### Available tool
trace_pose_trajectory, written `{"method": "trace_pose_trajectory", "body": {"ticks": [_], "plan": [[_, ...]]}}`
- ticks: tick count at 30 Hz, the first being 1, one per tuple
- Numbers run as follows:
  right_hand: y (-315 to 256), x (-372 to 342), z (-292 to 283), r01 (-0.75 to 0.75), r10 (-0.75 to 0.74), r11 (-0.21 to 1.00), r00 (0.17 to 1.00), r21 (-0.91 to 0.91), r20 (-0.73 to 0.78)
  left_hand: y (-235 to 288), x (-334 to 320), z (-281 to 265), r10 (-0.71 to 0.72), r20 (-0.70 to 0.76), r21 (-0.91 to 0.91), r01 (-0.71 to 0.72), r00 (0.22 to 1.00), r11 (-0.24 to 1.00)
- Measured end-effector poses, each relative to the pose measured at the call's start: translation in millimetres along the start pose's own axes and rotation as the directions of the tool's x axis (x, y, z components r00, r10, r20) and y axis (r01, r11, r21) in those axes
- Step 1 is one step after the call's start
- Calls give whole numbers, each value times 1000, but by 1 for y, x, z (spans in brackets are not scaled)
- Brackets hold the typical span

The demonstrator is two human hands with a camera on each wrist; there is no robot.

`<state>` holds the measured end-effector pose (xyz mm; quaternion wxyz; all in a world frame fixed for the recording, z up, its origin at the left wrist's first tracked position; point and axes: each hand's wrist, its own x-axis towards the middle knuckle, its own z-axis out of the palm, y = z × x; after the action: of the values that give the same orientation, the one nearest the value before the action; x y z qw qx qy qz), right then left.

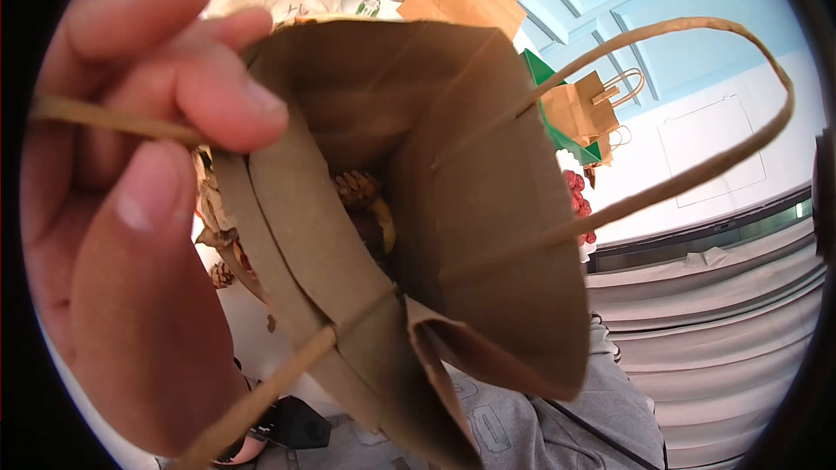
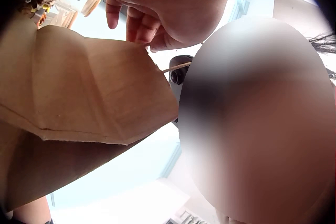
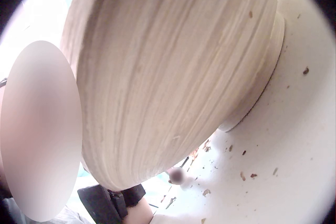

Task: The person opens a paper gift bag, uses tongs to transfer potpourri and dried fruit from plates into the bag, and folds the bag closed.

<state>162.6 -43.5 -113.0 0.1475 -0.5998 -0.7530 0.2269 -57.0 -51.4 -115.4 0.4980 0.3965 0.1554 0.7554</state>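
An upright-mouthed brown paper bag (image 1: 514, 296) fills the middle of the head view, its opening facing the camera. Inside lie a pine cone (image 1: 355, 189) and a yellowish curved piece. My left hand (image 1: 131, 200) pinches the bag's rim between thumb and fingers, beside one end of a twisted handle. The left wrist view shows the same hand (image 2: 170, 6) at the top edge of the bag (image 2: 63, 87). My right hand is not visible; a large striped, round-sided vessel (image 3: 173, 71) fills much of the right wrist view.
Another pine cone (image 1: 222, 275) lies left of the bag. Behind are a small bottle (image 1: 370, 4), paper bags (image 1: 570, 109), a green item (image 1: 585, 150) and red berries (image 1: 576, 200). Brown crumbs dot the white surface (image 3: 294, 140) beside the vessel. A black-strapped forearm (image 3: 137, 214) shows below it.
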Motion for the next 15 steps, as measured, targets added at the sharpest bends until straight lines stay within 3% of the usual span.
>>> {"method": "trace_pose_trajectory", "body": {"ticks": [1,2,6,8,15], "plan": [[3,1,1,40,-40,999,999,-14,-13,-2,1,-2,62,35,110,-65,997,992],[4,1,1,78,-79,996,997,-29,-25,-1,1,-1,50,31,63,-52,998,997],[-4,-1,-4,39,-40,998,998,-40,-41,0,10,-12,55,201,181,-92,978,979],[-8,0,-7,-30,32,997,999,-67,17,2,9,-8,49,191,192,-86,980,978],[-1,-1,-4,38,-39,996,999,-76,-19,6,8,-6,16,193,247,-65,981,967]]}}
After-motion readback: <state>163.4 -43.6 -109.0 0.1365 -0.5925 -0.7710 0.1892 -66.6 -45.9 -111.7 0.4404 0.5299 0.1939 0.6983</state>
